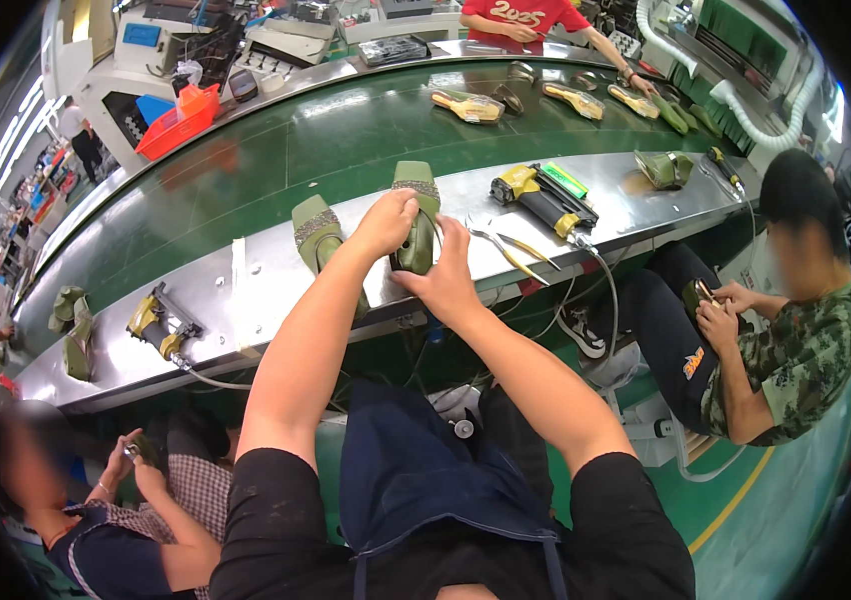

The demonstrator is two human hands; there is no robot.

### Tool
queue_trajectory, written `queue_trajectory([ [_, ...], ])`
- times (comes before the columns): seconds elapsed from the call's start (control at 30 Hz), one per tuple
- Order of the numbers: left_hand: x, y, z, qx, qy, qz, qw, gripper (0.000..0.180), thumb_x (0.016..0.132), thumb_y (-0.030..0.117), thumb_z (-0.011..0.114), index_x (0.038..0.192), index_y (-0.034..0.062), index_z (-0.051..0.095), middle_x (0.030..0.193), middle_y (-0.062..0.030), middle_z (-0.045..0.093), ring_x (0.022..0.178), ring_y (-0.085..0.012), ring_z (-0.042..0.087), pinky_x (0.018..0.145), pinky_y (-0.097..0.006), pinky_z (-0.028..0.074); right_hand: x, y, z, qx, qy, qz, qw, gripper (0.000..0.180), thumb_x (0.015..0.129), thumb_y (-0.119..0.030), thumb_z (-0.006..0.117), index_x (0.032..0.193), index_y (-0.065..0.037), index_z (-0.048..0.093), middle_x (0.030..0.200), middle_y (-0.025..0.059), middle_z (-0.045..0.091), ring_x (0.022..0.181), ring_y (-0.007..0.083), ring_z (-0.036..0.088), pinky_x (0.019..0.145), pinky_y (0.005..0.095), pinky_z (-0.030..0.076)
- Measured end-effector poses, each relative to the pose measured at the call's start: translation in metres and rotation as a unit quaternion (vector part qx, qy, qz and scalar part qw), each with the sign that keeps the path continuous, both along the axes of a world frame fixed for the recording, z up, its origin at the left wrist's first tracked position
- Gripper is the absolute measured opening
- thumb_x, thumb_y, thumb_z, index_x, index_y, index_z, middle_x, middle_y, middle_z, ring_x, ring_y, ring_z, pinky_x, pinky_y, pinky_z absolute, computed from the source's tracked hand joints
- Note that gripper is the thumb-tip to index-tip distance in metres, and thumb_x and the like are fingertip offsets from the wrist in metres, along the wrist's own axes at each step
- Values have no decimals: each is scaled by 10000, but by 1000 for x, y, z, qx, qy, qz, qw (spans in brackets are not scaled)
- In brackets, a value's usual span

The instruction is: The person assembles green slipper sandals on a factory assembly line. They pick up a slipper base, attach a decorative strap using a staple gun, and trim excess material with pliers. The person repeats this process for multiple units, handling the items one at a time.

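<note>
At the near edge of the metal desk (281, 268), centre of the scene, a green shoe (421, 190) with a patterned band sits between both hands, its square toe toward the far side. The left grip (386, 222) is folded closed over the shoe's upper, though exactly which part it pinches cannot be told; the right grip (444, 272) is clasped around its heel end, thumb on the near side. Just left lies a matching shoe (316, 228), partly hidden by the left forearm. Near the right hand, pliers (511, 245) lie with handles spread; farther right rests a black-and-yellow tool (546, 200) beside a bright green box (566, 180). A similar tool (163, 322) lies well to the left. Beyond the desk runs a green belt (346, 130). A seated co-worker (796, 330) at the right handles a small item.
</note>
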State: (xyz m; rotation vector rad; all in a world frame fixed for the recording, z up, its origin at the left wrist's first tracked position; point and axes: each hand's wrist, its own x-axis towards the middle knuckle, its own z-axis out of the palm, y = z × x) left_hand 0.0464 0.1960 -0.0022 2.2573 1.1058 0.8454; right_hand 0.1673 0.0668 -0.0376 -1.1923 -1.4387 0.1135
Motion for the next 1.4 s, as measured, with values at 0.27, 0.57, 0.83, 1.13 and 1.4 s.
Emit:
queue_trajectory([
  [0.27, 8, -19, 20, -55, 62, -56, 995, 751, 1010, 464, 660, 1454, -104, 448, 1445, -332, 526, 1372, -444, 514, 1163, -478, 393, 9, 30, -17, -159, 69, 82, 981, 883, 836, -189, 792, 1557, 37, 333, 1438, 295, 499, 1374, 442, 499, 1149, 504, 421],
  [0.57, 29, -115, 50, 133, 84, -247, 956, 1244, 685, 383, 946, 1641, 6, 246, 1698, -262, 264, 1524, -441, 351, 1261, -481, 312, 124, -89, 60, -303, 402, 270, 821, 485, 847, -48, 661, 1324, 29, 620, 1108, 104, 722, 950, 205, 728, 888, 343, 599],
  [0.83, 9, -250, -16, -130, -41, -227, 964, 1197, 627, 277, 967, 1603, 43, 313, 1427, -227, 527, 1215, -393, 638, 1040, -441, 528, 147, -215, 51, -467, 419, 287, 724, 626, 1035, -461, 634, 1397, 43, 549, 1172, 190, 727, 873, 335, 766, 709, 457, 671],
  [1.13, -3, -363, -150, -699, -389, 14, 600, 485, 895, 163, 824, 1300, -7, 619, 1040, -103, 744, 874, -195, 755, 815, -347, 630, 75, -229, -93, -520, 210, 138, 816, 367, 1011, -294, 684, 1195, 23, 691, 916, 66, 723, 745, 113, 649, 640, 283, 535],
  [1.4, -4, -378, -150, -724, -386, 37, 570, 381, 947, 197, 779, 1232, -14, 638, 971, -118, 763, 794, -213, 769, 751, -361, 647, 68, -237, -110, -523, 188, 133, 820, 423, 1009, -341, 641, 1136, 59, 695, 827, 104, 714, 665, 157, 659, 581, 320, 518],
])
